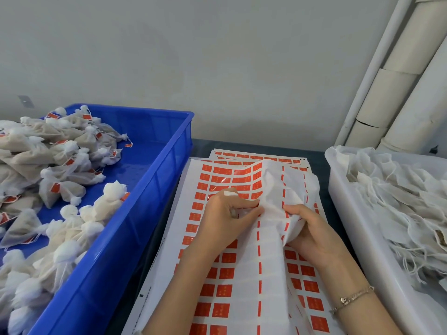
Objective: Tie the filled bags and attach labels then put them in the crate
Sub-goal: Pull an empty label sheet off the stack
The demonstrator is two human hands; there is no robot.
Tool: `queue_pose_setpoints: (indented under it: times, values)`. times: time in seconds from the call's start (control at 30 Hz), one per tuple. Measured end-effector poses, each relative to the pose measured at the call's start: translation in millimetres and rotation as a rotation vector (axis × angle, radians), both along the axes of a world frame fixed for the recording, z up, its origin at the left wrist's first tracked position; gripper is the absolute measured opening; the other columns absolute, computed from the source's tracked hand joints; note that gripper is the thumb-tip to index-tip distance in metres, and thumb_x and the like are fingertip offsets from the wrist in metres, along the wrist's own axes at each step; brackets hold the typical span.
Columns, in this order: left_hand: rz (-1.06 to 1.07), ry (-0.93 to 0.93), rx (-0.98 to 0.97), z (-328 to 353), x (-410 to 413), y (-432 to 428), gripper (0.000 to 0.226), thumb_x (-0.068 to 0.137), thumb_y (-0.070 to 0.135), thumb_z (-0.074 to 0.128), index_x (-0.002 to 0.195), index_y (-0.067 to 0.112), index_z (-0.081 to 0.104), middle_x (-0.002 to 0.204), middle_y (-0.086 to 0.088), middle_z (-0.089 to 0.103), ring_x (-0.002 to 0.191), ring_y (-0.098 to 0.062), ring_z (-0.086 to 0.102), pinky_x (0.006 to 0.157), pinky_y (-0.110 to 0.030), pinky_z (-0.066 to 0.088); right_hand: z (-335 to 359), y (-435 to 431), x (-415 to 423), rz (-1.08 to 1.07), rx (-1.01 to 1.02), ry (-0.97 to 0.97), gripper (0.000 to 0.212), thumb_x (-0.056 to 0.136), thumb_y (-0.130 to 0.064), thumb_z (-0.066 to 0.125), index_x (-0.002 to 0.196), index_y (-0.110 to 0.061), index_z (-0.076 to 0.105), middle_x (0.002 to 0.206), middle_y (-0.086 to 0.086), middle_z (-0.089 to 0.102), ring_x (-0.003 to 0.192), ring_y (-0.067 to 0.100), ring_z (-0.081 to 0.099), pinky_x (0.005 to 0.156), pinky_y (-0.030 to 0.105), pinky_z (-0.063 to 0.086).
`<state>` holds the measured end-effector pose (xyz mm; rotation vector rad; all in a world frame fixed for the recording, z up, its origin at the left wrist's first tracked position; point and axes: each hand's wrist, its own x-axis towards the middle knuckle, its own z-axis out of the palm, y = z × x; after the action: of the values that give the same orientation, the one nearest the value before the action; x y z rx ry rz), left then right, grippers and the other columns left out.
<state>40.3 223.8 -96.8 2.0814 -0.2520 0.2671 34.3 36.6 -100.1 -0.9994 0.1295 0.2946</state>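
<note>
A white mesh bag (278,187) lies over the sheet of red labels (217,238) at the middle of the table. My left hand (225,221) pinches the bag's cloth from the left, fingers curled. My right hand (312,233) grips the bag's lower part from the right. The blue crate (154,189) stands at the left, holding several tied bags (72,184) with red labels on them.
A white tub (358,233) at the right holds a heap of untied bags (396,197) with loose strings. More label sheets (254,155) lie under the top one. Pale pipes (396,81) lean against the wall at the back right.
</note>
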Motion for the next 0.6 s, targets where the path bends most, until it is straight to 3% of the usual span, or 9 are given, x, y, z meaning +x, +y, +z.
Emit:
queue_pose_setpoints:
  times: [0.17,0.33,0.6]
  values:
    - [-0.007,-0.011,-0.038,2.1,-2.1,-0.5,0.034,0.078,0.041,0.072,0.108,0.026,0.073,0.086,0.026,0.063,0.076,0.012,0.059,0.063,-0.003,0.046,0.2,-0.3,-0.2,0.004,-0.043,0.001,0.047,0.069,-0.019,0.070,0.111,-0.031,0.053,0.097,0.006,0.074,0.091,0.027,0.071,0.075,0.047,0.058]
    - [0.021,-0.013,-0.009,0.6,-2.4,-0.8,0.032,0.079,0.041,0.074,0.108,0.030,0.072,0.105,0.018,0.068,0.087,0.001,0.063,0.076,-0.012,0.053,1.3,0.9,0.5,-0.037,-0.094,0.015,0.039,0.076,-0.018,0.067,0.110,-0.030,0.054,0.097,0.005,0.074,0.099,0.029,0.068,0.074,0.046,0.058]
    - [0.120,-0.072,0.023,-1.7,-1.7,-4.2,0.030,0.075,0.043,0.077,0.103,0.032,0.074,0.097,0.019,0.065,0.082,-0.004,0.061,0.076,-0.016,0.054,0.9,1.6,2.1,-0.076,-0.184,0.014,0.029,0.086,-0.015,0.062,0.112,-0.028,0.056,0.106,0.007,0.071,0.104,0.030,0.065,0.085,0.050,0.054]
